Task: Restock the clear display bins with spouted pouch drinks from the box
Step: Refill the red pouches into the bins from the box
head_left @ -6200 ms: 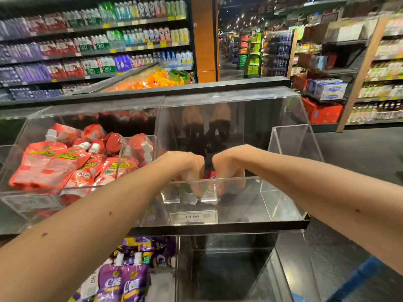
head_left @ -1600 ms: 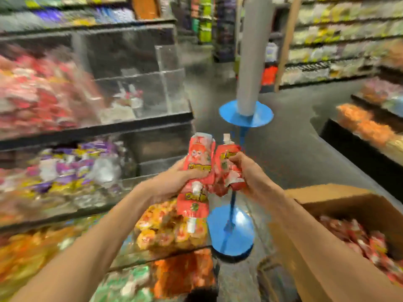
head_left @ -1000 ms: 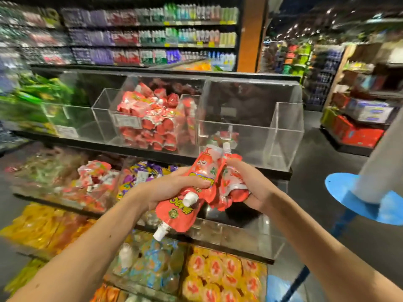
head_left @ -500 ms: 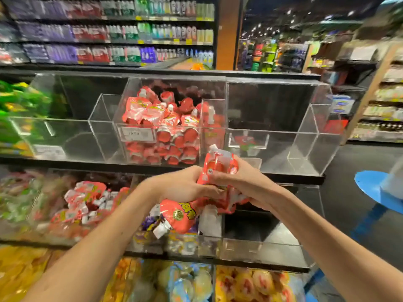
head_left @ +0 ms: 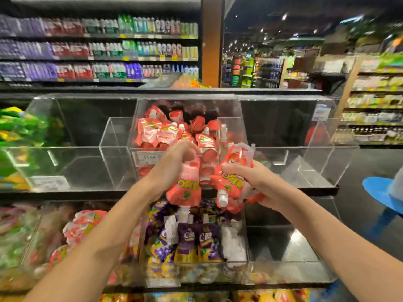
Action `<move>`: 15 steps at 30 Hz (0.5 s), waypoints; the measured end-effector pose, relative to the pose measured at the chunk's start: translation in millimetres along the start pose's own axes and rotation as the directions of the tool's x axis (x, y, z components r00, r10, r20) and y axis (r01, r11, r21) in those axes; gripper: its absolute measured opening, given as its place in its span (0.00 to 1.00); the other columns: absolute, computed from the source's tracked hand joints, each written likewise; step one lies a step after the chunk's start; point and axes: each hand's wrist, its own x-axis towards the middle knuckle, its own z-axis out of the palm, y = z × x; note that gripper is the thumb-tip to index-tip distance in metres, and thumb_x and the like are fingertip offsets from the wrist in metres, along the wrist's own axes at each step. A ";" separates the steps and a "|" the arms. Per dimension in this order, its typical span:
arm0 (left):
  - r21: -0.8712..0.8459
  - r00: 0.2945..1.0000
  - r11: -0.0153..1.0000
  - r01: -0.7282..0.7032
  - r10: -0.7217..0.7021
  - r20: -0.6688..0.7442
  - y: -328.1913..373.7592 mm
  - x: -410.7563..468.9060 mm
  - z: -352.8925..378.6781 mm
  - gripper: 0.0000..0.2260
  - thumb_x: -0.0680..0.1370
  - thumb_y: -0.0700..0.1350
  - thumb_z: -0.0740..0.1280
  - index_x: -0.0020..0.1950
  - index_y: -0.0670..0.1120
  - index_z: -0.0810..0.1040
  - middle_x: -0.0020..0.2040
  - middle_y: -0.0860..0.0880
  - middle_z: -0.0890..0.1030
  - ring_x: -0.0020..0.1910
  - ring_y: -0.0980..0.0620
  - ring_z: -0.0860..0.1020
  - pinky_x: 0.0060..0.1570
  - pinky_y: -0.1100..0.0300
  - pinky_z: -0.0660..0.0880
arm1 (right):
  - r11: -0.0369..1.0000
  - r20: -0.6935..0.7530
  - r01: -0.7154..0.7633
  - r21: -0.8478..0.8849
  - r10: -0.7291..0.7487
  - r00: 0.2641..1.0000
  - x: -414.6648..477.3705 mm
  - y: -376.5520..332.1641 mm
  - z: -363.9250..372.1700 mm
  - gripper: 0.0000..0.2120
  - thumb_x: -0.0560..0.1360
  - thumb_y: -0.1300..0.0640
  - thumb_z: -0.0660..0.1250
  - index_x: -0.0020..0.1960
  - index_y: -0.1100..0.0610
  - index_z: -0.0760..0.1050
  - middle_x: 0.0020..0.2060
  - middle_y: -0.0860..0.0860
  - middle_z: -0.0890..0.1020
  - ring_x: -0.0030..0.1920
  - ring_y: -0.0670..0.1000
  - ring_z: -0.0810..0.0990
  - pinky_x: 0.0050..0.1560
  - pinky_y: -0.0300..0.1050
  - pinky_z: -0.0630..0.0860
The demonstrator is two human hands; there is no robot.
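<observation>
My left hand (head_left: 172, 164) grips a red spouted pouch (head_left: 185, 188) hanging spout-down in front of the top-row bins. My right hand (head_left: 253, 182) holds a bunch of red pouches (head_left: 231, 177), one spout pointing down. Both hands hover at the front lip of the clear middle bin (head_left: 187, 118), which is piled with the same red pouches (head_left: 172, 131). The clear bin to its right (head_left: 305, 153) holds only a pouch or two, partly hidden behind my right hand's pouches. The box is out of view.
A clear bin (head_left: 87, 153) left of the red one has nothing visible in it; green packs (head_left: 19, 129) fill the far-left bin. The lower row holds purple pouches (head_left: 192, 240) and red-white pouches (head_left: 82, 225). A blue stand base (head_left: 381, 192) sits on the floor at right.
My hands have separated: the left now holds one pouch apart from the right hand's bunch. Both have risen closer to the top-row bins, and the view has shifted slightly.
</observation>
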 end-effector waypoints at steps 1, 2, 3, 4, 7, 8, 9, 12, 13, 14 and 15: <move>-0.143 0.998 0.990 0.011 -0.020 -0.064 2.9 -2.3 -6.6 0.11 0.77 0.38 0.57 0.48 0.45 0.80 0.39 0.49 0.81 0.39 0.50 0.78 0.39 0.55 0.74 | 1.000 0.008 -0.013 -0.010 0.013 1.000 1.9 -1.1 2.6 0.21 0.63 0.50 0.80 0.53 0.55 0.81 0.48 0.62 0.85 0.48 0.68 0.81 0.48 0.51 0.78; -0.285 0.992 0.958 0.021 -0.054 -0.111 7.3 -5.0 -12.8 0.13 0.77 0.37 0.56 0.49 0.46 0.79 0.40 0.48 0.80 0.36 0.51 0.78 0.37 0.56 0.74 | 1.000 0.022 -0.019 -0.011 0.019 1.000 3.4 -2.8 5.4 0.23 0.63 0.50 0.80 0.55 0.56 0.80 0.50 0.63 0.85 0.50 0.66 0.83 0.51 0.52 0.80; -0.401 0.987 0.916 0.018 -0.079 -0.137 11.0 -7.4 -19.2 0.14 0.77 0.35 0.55 0.51 0.47 0.78 0.43 0.47 0.80 0.36 0.51 0.77 0.36 0.56 0.74 | 1.000 0.038 -0.027 0.006 0.026 0.999 5.0 -4.4 8.1 0.23 0.63 0.50 0.78 0.56 0.57 0.80 0.50 0.61 0.85 0.50 0.62 0.85 0.51 0.52 0.82; -0.487 0.984 0.873 0.009 -0.095 -0.152 12.6 -9.2 -25.2 0.15 0.76 0.33 0.55 0.53 0.47 0.76 0.47 0.45 0.79 0.38 0.50 0.76 0.35 0.56 0.74 | 0.998 0.057 -0.044 0.046 0.041 0.998 5.5 -8.2 11.5 0.22 0.65 0.51 0.76 0.56 0.58 0.79 0.49 0.58 0.86 0.48 0.58 0.86 0.48 0.50 0.82; -0.650 0.978 0.758 -0.054 -0.092 -0.188 19.4 -5.4 -31.6 0.18 0.76 0.29 0.55 0.61 0.45 0.72 0.51 0.43 0.78 0.42 0.49 0.78 0.34 0.57 0.80 | 0.973 0.132 -0.107 0.206 0.080 0.988 10.6 -20.8 17.4 0.17 0.73 0.51 0.69 0.57 0.60 0.78 0.50 0.59 0.85 0.46 0.55 0.86 0.46 0.47 0.83; -0.695 0.971 0.714 -0.088 -0.094 -0.220 22.0 -4.4 -33.4 0.19 0.77 0.28 0.56 0.63 0.45 0.71 0.49 0.44 0.79 0.40 0.52 0.80 0.31 0.60 0.80 | 0.962 0.146 -0.117 0.248 0.082 0.986 13.5 -25.7 18.1 0.17 0.73 0.51 0.68 0.58 0.61 0.78 0.51 0.59 0.85 0.47 0.55 0.86 0.48 0.48 0.83; -0.715 0.958 0.687 -0.128 -0.100 -0.267 21.7 -2.7 -35.8 0.19 0.78 0.28 0.57 0.64 0.45 0.71 0.48 0.45 0.80 0.38 0.54 0.81 0.30 0.61 0.79 | 0.951 0.152 -0.129 0.282 0.088 0.984 15.6 -31.2 18.0 0.17 0.74 0.51 0.68 0.58 0.60 0.78 0.51 0.58 0.85 0.48 0.55 0.86 0.51 0.50 0.82; -0.572 0.879 0.777 -0.264 -0.050 -0.474 20.7 2.6 -45.4 0.24 0.77 0.29 0.66 0.69 0.49 0.71 0.52 0.46 0.80 0.40 0.56 0.83 0.34 0.64 0.79 | 0.937 0.124 -0.141 0.319 0.106 0.987 22.1 -47.1 13.6 0.14 0.76 0.52 0.68 0.58 0.59 0.78 0.53 0.59 0.85 0.52 0.58 0.85 0.61 0.57 0.77; -0.441 0.838 0.842 -0.310 0.023 -0.545 19.6 6.8 -48.0 0.27 0.76 0.31 0.70 0.70 0.51 0.70 0.52 0.47 0.80 0.41 0.57 0.83 0.37 0.65 0.79 | 0.940 0.117 -0.125 0.316 0.092 0.989 24.9 -51.2 11.5 0.16 0.77 0.52 0.68 0.60 0.59 0.78 0.55 0.60 0.84 0.55 0.59 0.84 0.63 0.58 0.75; -0.291 0.797 0.894 -0.340 0.110 -0.594 18.5 12.5 -50.5 0.29 0.74 0.33 0.73 0.70 0.52 0.70 0.53 0.49 0.81 0.44 0.59 0.83 0.42 0.65 0.79 | 0.944 0.097 -0.100 0.313 0.073 0.993 28.2 -54.9 8.6 0.18 0.77 0.52 0.69 0.62 0.59 0.77 0.56 0.60 0.84 0.57 0.60 0.83 0.64 0.59 0.75; -0.152 0.763 0.918 -0.366 0.203 -0.614 18.8 18.1 -51.6 0.29 0.73 0.34 0.75 0.69 0.54 0.71 0.53 0.51 0.82 0.48 0.60 0.83 0.47 0.64 0.79 | 0.950 0.068 -0.072 0.305 0.053 0.996 32.2 -58.5 5.4 0.19 0.76 0.52 0.70 0.63 0.59 0.76 0.56 0.60 0.84 0.57 0.60 0.83 0.64 0.58 0.75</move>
